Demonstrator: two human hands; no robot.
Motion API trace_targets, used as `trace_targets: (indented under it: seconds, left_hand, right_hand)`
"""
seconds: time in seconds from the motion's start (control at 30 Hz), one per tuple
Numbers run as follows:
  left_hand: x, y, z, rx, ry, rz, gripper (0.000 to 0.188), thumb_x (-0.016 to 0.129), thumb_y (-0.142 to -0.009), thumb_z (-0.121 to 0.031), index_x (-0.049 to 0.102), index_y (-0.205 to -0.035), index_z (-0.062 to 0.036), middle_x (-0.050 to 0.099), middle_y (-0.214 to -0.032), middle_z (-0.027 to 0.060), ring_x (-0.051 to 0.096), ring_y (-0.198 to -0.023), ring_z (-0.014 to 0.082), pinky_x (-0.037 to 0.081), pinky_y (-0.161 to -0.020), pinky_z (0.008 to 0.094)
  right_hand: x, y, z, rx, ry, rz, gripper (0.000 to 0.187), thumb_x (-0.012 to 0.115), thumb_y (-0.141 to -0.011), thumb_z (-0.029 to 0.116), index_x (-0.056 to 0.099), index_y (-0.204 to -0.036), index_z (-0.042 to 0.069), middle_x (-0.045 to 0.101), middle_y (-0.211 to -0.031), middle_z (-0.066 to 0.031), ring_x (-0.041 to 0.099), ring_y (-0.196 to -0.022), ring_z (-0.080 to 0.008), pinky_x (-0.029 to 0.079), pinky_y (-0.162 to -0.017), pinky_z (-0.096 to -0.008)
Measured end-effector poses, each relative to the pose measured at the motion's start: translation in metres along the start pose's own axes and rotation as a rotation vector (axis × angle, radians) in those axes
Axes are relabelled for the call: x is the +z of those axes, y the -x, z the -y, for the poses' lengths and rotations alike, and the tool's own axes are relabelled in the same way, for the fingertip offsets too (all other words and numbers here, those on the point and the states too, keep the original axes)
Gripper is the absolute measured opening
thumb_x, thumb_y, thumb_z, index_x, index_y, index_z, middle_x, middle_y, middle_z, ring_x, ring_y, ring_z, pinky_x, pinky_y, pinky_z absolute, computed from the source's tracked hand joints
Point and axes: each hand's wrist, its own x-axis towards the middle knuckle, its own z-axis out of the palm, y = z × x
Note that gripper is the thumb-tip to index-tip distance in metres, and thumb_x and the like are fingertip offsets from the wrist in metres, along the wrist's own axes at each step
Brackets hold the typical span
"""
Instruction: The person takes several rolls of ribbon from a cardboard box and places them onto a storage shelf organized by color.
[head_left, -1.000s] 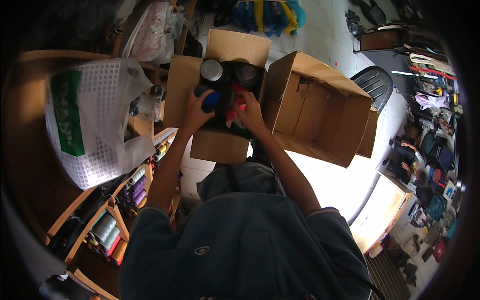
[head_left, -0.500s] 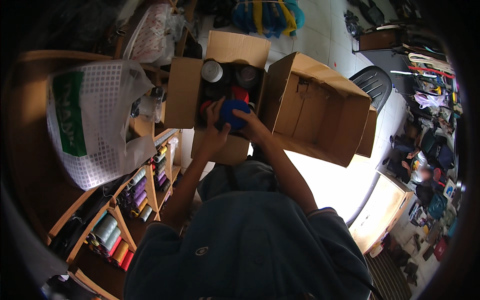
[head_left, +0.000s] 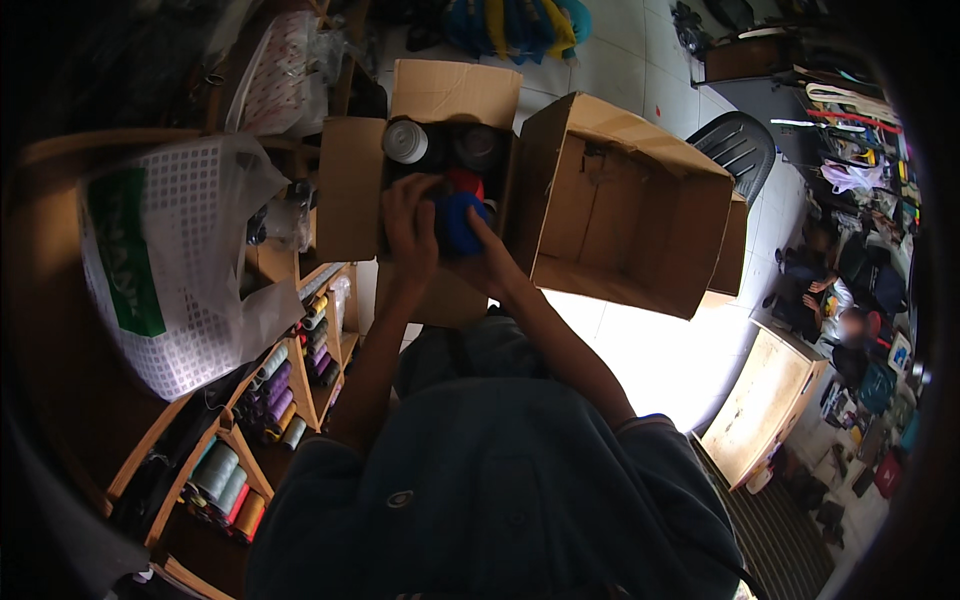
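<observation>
A rounded blue thread spool (head_left: pixel 460 222) is tilted over the near part of an open cardboard box (head_left: pixel 350 190). My right hand (head_left: pixel 492 262) grips it from the right, thumb along its side. Just left of it, my left hand (head_left: pixel 408 222) has its fingers stretched and slightly curved over the box, with nothing plainly in them. Inside the box stand a pale grey spool (head_left: pixel 405 142) at the far left, a dark spool (head_left: pixel 478 148) at the far right and a red spool (head_left: pixel 465 184) partly behind the blue one. My hands hide the box's near contents.
A second open cardboard box (head_left: pixel 625 215) stands close on the right, with a black chair (head_left: pixel 738 150) behind it. Wooden shelves (head_left: pixel 235 440) hold coloured thread spools at left, below a white plastic bag (head_left: pixel 205 260). Another person (head_left: pixel 835 310) is at far right.
My left hand has come off the blue spool and moved to its left. The spool has tipped in my right hand, showing more of its side. The view has shifted slightly.
</observation>
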Motion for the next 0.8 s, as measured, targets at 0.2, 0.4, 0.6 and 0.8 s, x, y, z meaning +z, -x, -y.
trace_targets:
  seconds: [0.2, 0.4, 0.6, 0.8]
  left_hand:
    - [-0.006, 0.001, 0.016, -0.275, -0.067, 0.028, 0.026, 0.056, -0.093, -0.023, 0.060, -0.107, -0.0015, 0.057, -0.113, 0.0127, 0.054, -0.107, 0.0276, 0.040, -0.093, 0.0345]
    - [-0.017, 0.030, 0.008, -0.362, 0.119, 0.111, 0.038, 0.056, -0.094, -0.029, 0.047, -0.120, -0.0038, 0.056, -0.115, 0.0139, 0.053, -0.110, 0.0235, 0.040, -0.093, 0.0341]
    - [-0.029, 0.055, 0.009, -0.539, 0.095, 0.247, 0.040, 0.048, -0.098, -0.033, 0.042, -0.124, -0.0045, 0.051, -0.118, 0.0148, 0.049, -0.111, 0.0240, 0.036, -0.097, 0.0348]
    - [-0.013, 0.075, 0.064, -0.434, 0.090, 0.225, 0.041, 0.035, -0.101, -0.036, 0.041, -0.127, -0.0057, 0.049, -0.118, 0.0141, 0.047, -0.113, 0.0226, 0.033, -0.101, 0.0338]
  right_hand:
    - [0.000, -0.008, -0.008, -0.136, 0.001, -0.081, 0.062, 0.064, -0.089, 0.036, 0.034, -0.137, 0.010, 0.048, -0.131, -0.0090, 0.047, -0.122, -0.0227, 0.037, -0.105, -0.0449]
    - [-0.016, -0.009, -0.019, -0.270, 0.480, -0.280, 0.061, 0.069, -0.086, 0.028, 0.034, -0.133, 0.009, 0.045, -0.128, -0.0122, 0.045, -0.123, -0.0218, 0.038, -0.103, -0.0383]
    - [-0.008, 0.016, 0.010, 0.008, 0.522, -0.082, 0.072, 0.073, -0.081, 0.030, 0.031, -0.136, 0.008, 0.041, -0.133, -0.0129, 0.042, -0.125, -0.0226, 0.036, -0.103, -0.0364]
    - [-0.020, 0.003, 0.007, 0.090, 0.830, -0.048, 0.065, 0.070, -0.083, 0.027, 0.039, -0.138, 0.012, 0.046, -0.132, -0.0115, 0.046, -0.123, -0.0226, 0.039, -0.100, -0.0364]
